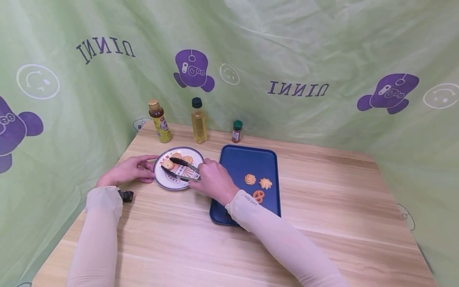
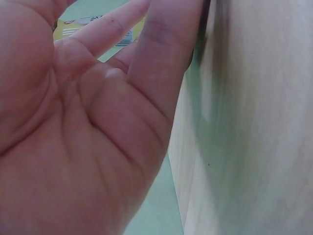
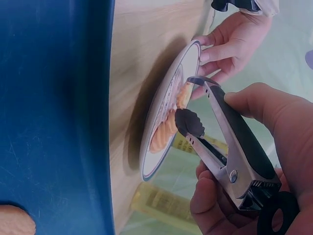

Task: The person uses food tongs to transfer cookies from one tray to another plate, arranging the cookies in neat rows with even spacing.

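Note:
My right hand (image 1: 215, 179) grips black-and-silver tongs (image 3: 234, 137) above the plate. The tongs' black tips are apart, one on either side of a cookie; whether they touch it I cannot tell. Several golden cookies (image 1: 188, 159) lie on the round white plate (image 1: 172, 186), which has a dark rim and a printed pattern. At the plate's left rim is my left hand (image 1: 130, 171), its fingers loosely extended and touching the edge. To the right, a blue tray (image 1: 236, 163) bears two swirl cookies (image 1: 250, 179) and a pretzel-shaped cookie (image 1: 258, 195), partly behind my right forearm.
Along the back edge stand a yellow-labelled bottle (image 1: 161, 123), a clear bottle of yellow oil (image 1: 199, 123) and a small green-capped jar (image 1: 237, 132). A green printed curtain (image 1: 305, 52) hangs behind the wooden table (image 1: 333, 199).

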{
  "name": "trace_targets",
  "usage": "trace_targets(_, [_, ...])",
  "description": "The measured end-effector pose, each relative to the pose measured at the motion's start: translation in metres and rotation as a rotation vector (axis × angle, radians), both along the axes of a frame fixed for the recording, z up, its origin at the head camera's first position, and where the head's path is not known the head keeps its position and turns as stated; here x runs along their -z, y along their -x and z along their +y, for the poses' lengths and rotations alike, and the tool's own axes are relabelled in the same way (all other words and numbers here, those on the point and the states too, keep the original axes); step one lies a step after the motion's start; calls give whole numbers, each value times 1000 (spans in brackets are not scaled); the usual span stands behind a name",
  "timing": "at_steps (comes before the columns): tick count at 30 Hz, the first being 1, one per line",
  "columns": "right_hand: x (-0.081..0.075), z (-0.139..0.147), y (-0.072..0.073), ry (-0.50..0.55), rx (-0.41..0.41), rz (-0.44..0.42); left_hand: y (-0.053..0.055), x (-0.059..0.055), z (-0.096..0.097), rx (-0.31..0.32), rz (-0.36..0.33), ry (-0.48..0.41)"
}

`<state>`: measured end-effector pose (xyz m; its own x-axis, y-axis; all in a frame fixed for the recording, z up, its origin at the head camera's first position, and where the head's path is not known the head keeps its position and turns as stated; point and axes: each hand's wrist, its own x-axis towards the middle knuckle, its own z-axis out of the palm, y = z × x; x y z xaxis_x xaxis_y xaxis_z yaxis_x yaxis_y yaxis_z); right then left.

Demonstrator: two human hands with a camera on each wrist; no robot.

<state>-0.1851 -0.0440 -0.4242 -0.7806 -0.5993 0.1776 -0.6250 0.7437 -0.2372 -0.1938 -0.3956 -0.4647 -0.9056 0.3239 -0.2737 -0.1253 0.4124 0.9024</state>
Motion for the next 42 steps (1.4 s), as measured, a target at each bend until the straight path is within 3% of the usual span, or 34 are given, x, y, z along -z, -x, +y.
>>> trace_targets(12, [3, -3, 0, -9, 0, 8, -1, -1, 0, 1, 5, 12])
trace_targets(19, [-9, 4, 2, 34, 0, -8, 1, -2, 1, 3, 0, 11])
trace_targets(28, [-26, 33, 3, 108, 66, -88, 0, -3, -2, -11, -12, 44])
trace_targets(42, [-29, 79, -9, 145, 150, -148, 1, -1, -1, -20, -29, 35])
